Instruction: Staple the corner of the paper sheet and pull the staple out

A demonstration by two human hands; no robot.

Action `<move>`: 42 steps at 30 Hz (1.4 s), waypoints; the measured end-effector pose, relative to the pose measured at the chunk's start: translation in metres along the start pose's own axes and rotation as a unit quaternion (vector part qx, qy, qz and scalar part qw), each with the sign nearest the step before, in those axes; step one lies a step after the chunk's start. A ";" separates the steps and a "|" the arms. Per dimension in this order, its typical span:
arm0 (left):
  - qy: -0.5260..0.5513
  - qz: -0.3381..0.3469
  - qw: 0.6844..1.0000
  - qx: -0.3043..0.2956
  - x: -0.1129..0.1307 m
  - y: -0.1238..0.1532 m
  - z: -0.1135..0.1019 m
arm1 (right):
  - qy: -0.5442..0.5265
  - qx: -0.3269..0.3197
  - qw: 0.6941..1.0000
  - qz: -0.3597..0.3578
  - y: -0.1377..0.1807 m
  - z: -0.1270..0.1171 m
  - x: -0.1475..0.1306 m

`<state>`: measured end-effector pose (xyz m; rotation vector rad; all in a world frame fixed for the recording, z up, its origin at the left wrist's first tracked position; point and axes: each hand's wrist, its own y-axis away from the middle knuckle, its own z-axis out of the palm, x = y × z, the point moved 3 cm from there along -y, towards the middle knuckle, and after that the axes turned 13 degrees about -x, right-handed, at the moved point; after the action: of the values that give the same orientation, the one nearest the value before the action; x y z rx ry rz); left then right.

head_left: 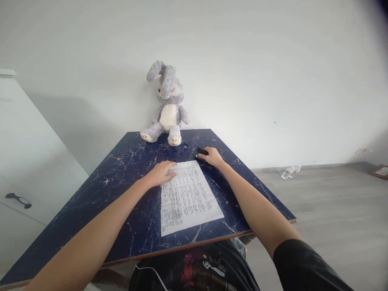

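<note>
A printed sheet of paper (188, 197) lies on the dark blue marble-patterned table (121, 190). My left hand (161, 173) rests flat on the sheet's top left corner, fingers stretched out. My right hand (212, 157) lies just past the sheet's top right corner, its fingers curled over a small black stapler (200, 153) on the table top.
A grey plush rabbit (166, 107) sits at the table's far edge against the white wall. A white cabinet with a dark handle (18, 199) stands to the left. An empty plastic bottle (290, 171) lies on the grey floor at the right, by the wall.
</note>
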<state>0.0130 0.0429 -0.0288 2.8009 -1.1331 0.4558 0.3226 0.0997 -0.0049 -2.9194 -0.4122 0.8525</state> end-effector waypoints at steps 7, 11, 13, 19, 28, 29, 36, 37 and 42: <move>0.064 0.039 0.997 0.018 0.008 0.003 -0.009 | 0.015 -0.056 0.996 -0.067 -0.003 0.008 -0.004; 0.072 0.037 0.996 0.027 0.007 0.003 -0.010 | -0.015 -0.097 0.983 -0.154 -0.001 0.010 -0.013; 0.072 0.031 0.997 0.026 0.004 0.003 -0.010 | -0.026 -0.108 0.978 -0.177 0.000 0.010 -0.017; 0.066 0.026 0.997 0.020 -0.003 0.003 -0.008 | -0.070 -0.125 0.972 -0.188 0.007 0.000 -0.022; 0.048 0.019 0.999 -0.008 -0.013 0.006 -0.013 | -0.089 -0.156 0.962 -0.207 0.015 -0.011 -0.027; 0.046 0.016 0.999 -0.010 -0.013 0.007 -0.014 | -0.088 -0.160 0.961 -0.205 0.015 -0.012 -0.027; 0.040 0.001 0.999 -0.009 -0.014 0.009 -0.019 | -0.097 -0.176 0.958 -0.203 0.016 -0.017 -0.025; 0.035 -0.005 0.999 -0.013 -0.015 0.009 -0.020 | -0.102 -0.184 0.957 -0.202 0.017 -0.017 -0.025; 0.003 0.000 1.000 -0.018 -0.004 0.010 -0.020 | -0.078 -0.222 0.947 -0.218 0.018 -0.018 -0.023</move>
<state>-0.0014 0.0418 -0.0108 2.7655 -1.1293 0.4394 0.3179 0.0765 0.0191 -2.9346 -1.3645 1.0255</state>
